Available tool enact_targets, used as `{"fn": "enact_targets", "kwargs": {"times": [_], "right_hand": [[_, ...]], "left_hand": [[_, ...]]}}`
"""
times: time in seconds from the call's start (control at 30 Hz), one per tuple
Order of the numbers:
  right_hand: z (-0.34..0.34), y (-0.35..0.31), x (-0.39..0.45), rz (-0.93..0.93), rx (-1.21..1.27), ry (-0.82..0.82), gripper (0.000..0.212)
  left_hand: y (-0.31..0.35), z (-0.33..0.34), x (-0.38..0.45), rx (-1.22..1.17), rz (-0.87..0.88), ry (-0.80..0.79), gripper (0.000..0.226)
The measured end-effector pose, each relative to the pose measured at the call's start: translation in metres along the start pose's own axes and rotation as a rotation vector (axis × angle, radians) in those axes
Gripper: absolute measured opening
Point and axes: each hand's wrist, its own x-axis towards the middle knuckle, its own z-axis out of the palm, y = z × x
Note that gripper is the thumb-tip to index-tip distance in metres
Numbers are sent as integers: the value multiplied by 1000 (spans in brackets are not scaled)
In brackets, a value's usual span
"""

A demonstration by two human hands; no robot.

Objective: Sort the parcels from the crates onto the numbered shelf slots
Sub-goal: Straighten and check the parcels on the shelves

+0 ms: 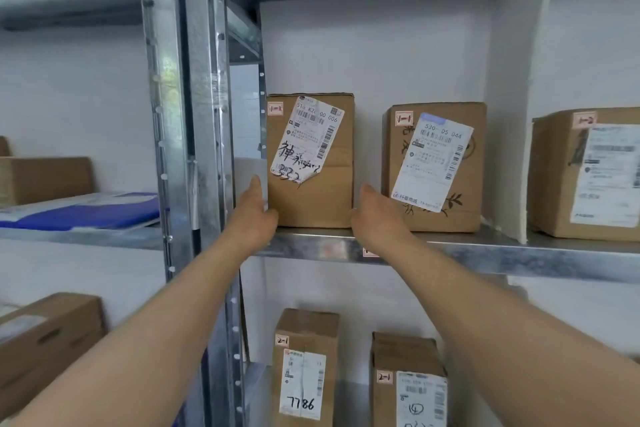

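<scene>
Steel shelf (pixel 450 248), seemingly white-walled room

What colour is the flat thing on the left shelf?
Blue, with some white on top; the flat package shows in the head view.

The metal shelf (pixel 433 248) carries three upright cardboard parcels (pixel 311 191), (pixel 446 163), (pixel 561 177).

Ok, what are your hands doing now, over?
Left hand and right hand flat on either side of the 1-1 box, on the shelf. Second 1-1 box close right. Nothing blocking.
</scene>
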Motion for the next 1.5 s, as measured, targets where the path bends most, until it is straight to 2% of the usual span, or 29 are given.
{"fn": "enact_targets", "kwargs": {"times": [0.07,0.13,0.23,0.37,0.6,0.7,0.83,0.93,1.0,1.13,1.27,1.5], "right_hand": [[2,-2,6,38,23,-33,12],[7,-4,11,43,65,-38,16],[14,-6,16,40,98,-28,26],[17,-9,16,25,90,-11,16],[18,-11,11,11,69,-2,16],[17,-12,8,-1,20,6,16],[10,-4,-5,-42,-94,93,35],[3,11,-16,-79,-131,217,28],[-5,25,-21,-92,-163,315,25],[-26,55,-28,-113,-215,441,45],[-37,84,-30,-152,-230,448,67],[-48,112,-31,-50,-194,390,73]], "left_hand": [[-4,1,10,5,-7,-63,72],[-9,1,16,6,1,-107,75],[-16,-1,21,-35,3,-100,74],[-17,-5,21,-10,-9,-119,75],[-14,-6,17,27,1,-126,78],[-11,-4,13,9,39,-86,74],[-7,-2,-2,9,200,54,67],[0,8,-21,89,329,228,61],[13,19,-34,104,423,256,56],[45,51,-46,161,528,148,55],[70,84,-48,154,510,74,64],[95,113,-43,110,485,62,70]]}}
